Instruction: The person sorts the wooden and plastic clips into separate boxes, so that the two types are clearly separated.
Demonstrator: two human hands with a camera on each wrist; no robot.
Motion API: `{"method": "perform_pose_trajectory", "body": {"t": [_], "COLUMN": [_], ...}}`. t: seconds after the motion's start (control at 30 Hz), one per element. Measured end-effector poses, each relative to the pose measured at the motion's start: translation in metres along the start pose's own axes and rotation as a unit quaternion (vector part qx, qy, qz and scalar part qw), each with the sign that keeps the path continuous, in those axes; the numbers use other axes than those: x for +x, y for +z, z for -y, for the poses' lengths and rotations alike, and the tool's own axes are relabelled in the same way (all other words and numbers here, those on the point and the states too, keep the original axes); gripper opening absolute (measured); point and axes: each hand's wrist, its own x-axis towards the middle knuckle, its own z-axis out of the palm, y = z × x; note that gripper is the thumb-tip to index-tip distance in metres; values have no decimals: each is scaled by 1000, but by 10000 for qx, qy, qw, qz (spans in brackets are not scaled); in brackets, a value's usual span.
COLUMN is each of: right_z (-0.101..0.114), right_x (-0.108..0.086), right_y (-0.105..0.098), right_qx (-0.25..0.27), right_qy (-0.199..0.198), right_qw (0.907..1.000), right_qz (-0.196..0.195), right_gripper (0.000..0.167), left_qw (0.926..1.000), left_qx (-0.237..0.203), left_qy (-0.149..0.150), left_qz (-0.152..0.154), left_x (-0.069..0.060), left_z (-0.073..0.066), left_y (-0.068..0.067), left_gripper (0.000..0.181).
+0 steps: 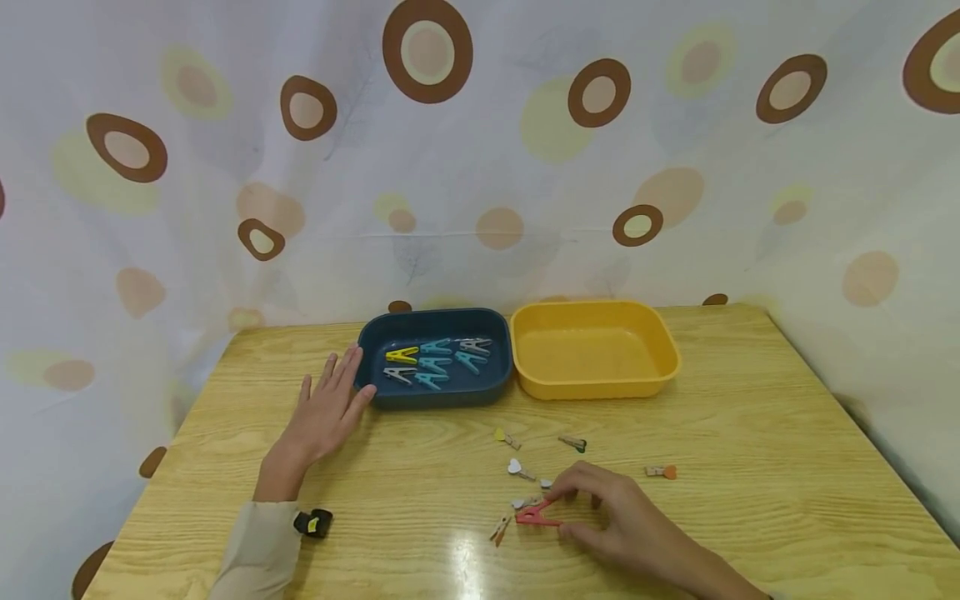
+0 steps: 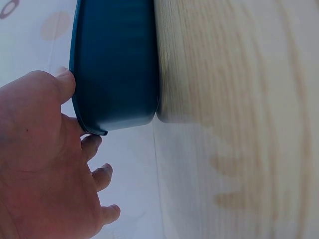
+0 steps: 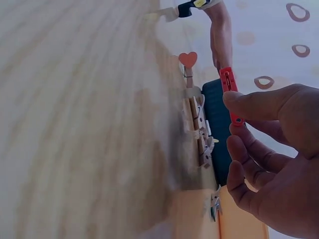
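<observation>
A red clothespin (image 1: 531,516) is pinched by its legs between thumb and fingers of the right hand (image 1: 626,521), above small wooden clips. The right wrist view shows the same red clothespin (image 3: 228,80) upright in the right hand (image 3: 284,154). At the left end of the dark blue tray (image 1: 442,400) rests the left hand (image 1: 318,421), fingers spread and fairly straight. In the left wrist view, thumb and index finger of the left hand (image 2: 45,154) touch the rim of the blue tray (image 2: 117,64). Several blue, grey and yellow clothespins (image 1: 432,364) lie in that tray.
A yellow tray (image 1: 596,389) stands right beside the blue one. Small wooden clips lie on the table (image 1: 390,500), among them one with a yellow heart (image 1: 500,434), one with a white heart (image 1: 514,467) and one with an orange heart (image 1: 670,472). Patterned cloth hangs behind.
</observation>
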Motion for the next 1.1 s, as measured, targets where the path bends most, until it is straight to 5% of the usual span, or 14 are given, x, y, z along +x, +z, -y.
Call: {"method": "perform_pose_trajectory", "body": {"t": [0.43, 1.1], "right_z": [4, 13], "right_x": [32, 64], "right_y": [-9, -13], "right_qx": [-260, -225], "right_qy": [76, 88], "right_qw": [9972, 9943], "right_qz": [-697, -1036], "right_gripper": [41, 38], "left_qw": [9999, 9999], "left_qx": [55, 50], "left_qy": [-106, -105], "left_qz": [109, 103], "left_x": [1, 2], "left_z": [4, 3], "left_y": [4, 2], "left_gripper": [72, 72]}}
